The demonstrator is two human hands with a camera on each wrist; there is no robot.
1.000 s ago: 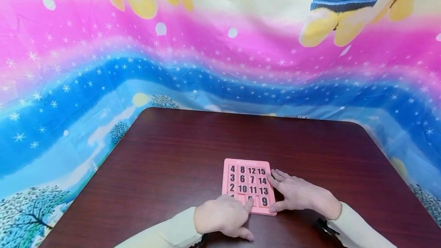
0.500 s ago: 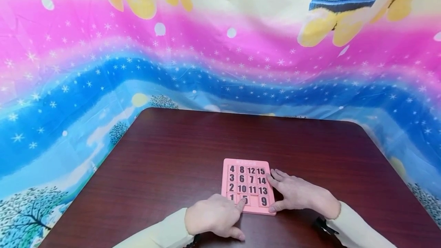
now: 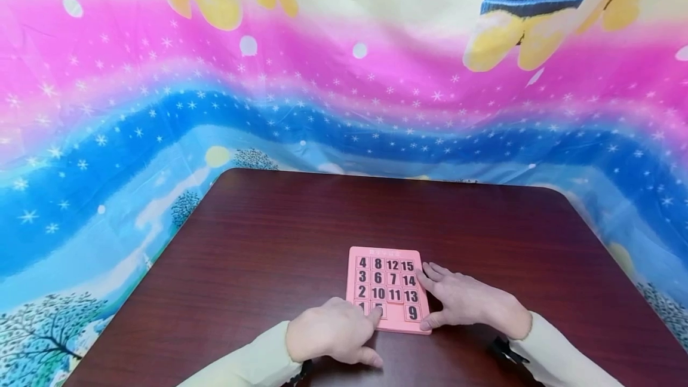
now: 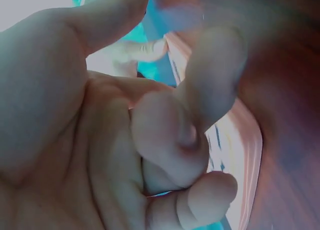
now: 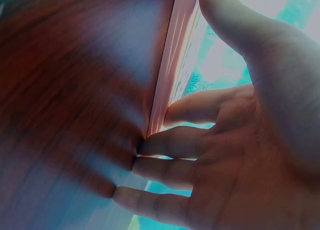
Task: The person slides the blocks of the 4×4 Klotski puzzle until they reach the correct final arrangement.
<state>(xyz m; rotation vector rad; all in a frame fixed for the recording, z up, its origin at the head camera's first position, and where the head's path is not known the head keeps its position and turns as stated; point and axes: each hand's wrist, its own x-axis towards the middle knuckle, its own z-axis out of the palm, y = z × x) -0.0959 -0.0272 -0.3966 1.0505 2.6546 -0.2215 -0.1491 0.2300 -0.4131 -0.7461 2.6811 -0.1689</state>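
Note:
A pink number slide puzzle (image 3: 384, 254) lies flat on the table, its tiles bearing black numbers. The index finger of my left hand (image 3: 334, 330) points out and touches the 5 tile (image 3: 378, 310) in the bottom row. Its other fingers are bent in the left wrist view, and the thumb sticks out. The 1 tile is partly hidden by this hand. A gap separates the 5 tile from the 9 tile (image 3: 412, 313). My right hand (image 3: 466, 300) rests at the board's right side, thumb on the near corner and index finger at the edge, the other fingers nearly straight on the table.
The dark reddish-brown table (image 3: 279, 226) has rounded far corners. Behind it and along its sides hangs a colourful cloth (image 3: 344, 88) printed with snowflakes, trees and bears.
The 5 tile has slid left from the third column to the second, beside the 1 tile, pushed by my left index finger. My left hand has shifted left; my right hand has stayed put.

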